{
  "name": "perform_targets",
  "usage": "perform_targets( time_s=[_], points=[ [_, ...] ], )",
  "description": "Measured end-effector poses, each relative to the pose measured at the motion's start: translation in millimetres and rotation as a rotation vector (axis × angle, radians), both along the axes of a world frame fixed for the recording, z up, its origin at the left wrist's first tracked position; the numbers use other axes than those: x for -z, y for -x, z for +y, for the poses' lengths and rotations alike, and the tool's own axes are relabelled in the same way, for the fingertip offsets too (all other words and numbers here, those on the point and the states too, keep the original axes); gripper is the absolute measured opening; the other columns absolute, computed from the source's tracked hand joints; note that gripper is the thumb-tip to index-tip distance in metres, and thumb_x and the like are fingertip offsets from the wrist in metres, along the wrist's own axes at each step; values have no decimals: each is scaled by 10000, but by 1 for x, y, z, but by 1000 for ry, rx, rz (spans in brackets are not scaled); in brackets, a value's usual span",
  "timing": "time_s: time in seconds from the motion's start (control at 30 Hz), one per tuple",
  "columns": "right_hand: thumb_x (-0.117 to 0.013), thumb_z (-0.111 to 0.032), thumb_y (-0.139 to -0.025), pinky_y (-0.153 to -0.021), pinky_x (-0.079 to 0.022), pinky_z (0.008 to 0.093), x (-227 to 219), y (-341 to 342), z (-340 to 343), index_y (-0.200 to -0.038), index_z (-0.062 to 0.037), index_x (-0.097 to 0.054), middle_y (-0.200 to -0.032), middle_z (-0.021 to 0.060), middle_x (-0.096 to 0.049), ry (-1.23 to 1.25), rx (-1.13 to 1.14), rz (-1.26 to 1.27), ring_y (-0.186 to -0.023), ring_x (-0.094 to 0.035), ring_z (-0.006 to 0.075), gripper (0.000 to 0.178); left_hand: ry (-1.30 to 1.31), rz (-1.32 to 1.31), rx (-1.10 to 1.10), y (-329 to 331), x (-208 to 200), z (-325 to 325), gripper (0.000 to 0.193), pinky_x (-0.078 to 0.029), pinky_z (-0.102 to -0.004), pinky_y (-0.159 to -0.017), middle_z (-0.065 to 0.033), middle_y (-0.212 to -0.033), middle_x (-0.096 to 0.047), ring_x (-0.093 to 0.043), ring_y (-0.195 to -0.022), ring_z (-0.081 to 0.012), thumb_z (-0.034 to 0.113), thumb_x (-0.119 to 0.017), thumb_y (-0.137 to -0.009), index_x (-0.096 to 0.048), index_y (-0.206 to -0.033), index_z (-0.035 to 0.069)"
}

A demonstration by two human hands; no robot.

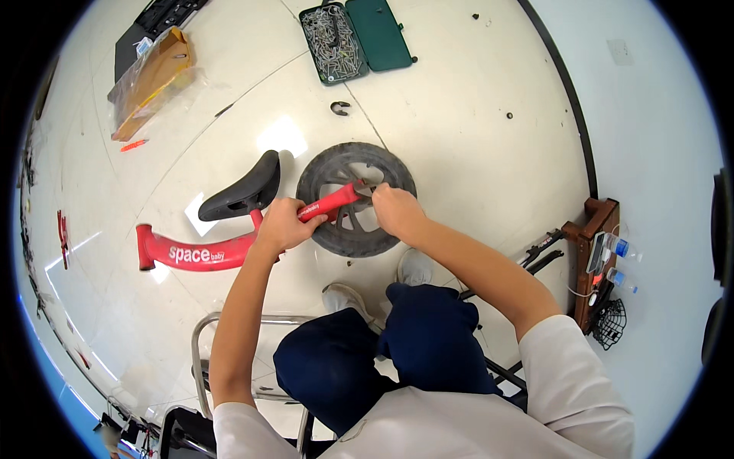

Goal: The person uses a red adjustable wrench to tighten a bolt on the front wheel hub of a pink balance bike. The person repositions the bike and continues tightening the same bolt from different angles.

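Observation:
A red bike frame [202, 252] with a black saddle [243, 187] extends to the left of a black wheel [317, 164] with dark spokes. My left hand [283, 227] is closed around the red frame tube just behind the saddle, where the frame forks toward the wheel. The red fork arm [330, 203] ends at the wheel's hub. Beside that end, my right hand [396, 210] has its fingers curled in at the hub; a bit of grey metal shows at the fingertips, and what they pinch is hidden.
Beyond the wheel lies a horseshoe-shaped dark piece [340, 109]. An opened green case [334, 53] holds many screws. At far left are a plastic bag with cardboard [157, 84], an orange marker [133, 145] and red-handled pliers [63, 239]. A brown wooden stand [592, 264] borders the right wall.

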State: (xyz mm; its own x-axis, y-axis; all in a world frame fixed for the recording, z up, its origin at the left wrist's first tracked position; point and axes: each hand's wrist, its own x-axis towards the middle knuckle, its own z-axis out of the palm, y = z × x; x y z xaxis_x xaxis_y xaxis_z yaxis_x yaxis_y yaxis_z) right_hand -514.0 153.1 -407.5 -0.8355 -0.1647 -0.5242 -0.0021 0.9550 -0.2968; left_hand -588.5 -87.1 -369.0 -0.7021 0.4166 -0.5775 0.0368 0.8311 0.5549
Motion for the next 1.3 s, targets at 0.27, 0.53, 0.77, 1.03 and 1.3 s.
perform_targets(
  time_s=[0.27, 0.53, 0.77, 1.03, 1.3],
  points=[
    [-720, -55, -743, -632, -604, 404, -5, 1, -14, -951, 103, -515, -783, 255, -681, 12, 177, -5, -747, -734, 359, 332, -103, -12, 43, 20, 15, -11, 519, -501, -372, -549, -206, -558, -598, -634, -508, -263, 400, -819, -786, -702, -757, -105],
    [-716, -38, -740, -605, -595, 415, 24, 11, 6, -946, 81, -469, -711, 245, -664, -13, 98, 73, -702, -721, 379, 343, -127, 1, -137, -12, 41, 6, 488, -489, -412, -560, -221, -594, -608, -609, -532, -339, 410, -791, -812, -710, -790, -71],
    [-611, -1, -780, -576, -582, 442, 40, 20, 13, -939, 76, -469, -696, 267, -659, 31, 57, 192, -662, -707, 398, 227, -105, 33, -248, -19, 48, 11, 503, -478, -414, -546, -216, -571, -588, -593, -505, -332, 418, -786, -824, -671, -731, -62],
    [-578, -53, -855, -494, -562, 372, 52, 31, 31, -879, 36, -483, -629, 201, -654, 16, -154, 255, -585, -705, 316, 132, -123, 56, -216, -24, 44, 15, 471, -475, -417, -533, -215, -562, -579, -574, -489, -341, 392, -765, -862, -648, -750, -50],
    [-563, -38, -851, -503, -567, 390, 44, 41, 28, -868, 43, -497, -621, 199, -652, 25, -186, 230, -588, -705, 331, 106, -185, 158, -258, -41, 60, 5, 389, -481, -429, -543, -228, -603, -606, -616, -548, -394, 322, -764, -869, -651, -788, -42]
  ],
)
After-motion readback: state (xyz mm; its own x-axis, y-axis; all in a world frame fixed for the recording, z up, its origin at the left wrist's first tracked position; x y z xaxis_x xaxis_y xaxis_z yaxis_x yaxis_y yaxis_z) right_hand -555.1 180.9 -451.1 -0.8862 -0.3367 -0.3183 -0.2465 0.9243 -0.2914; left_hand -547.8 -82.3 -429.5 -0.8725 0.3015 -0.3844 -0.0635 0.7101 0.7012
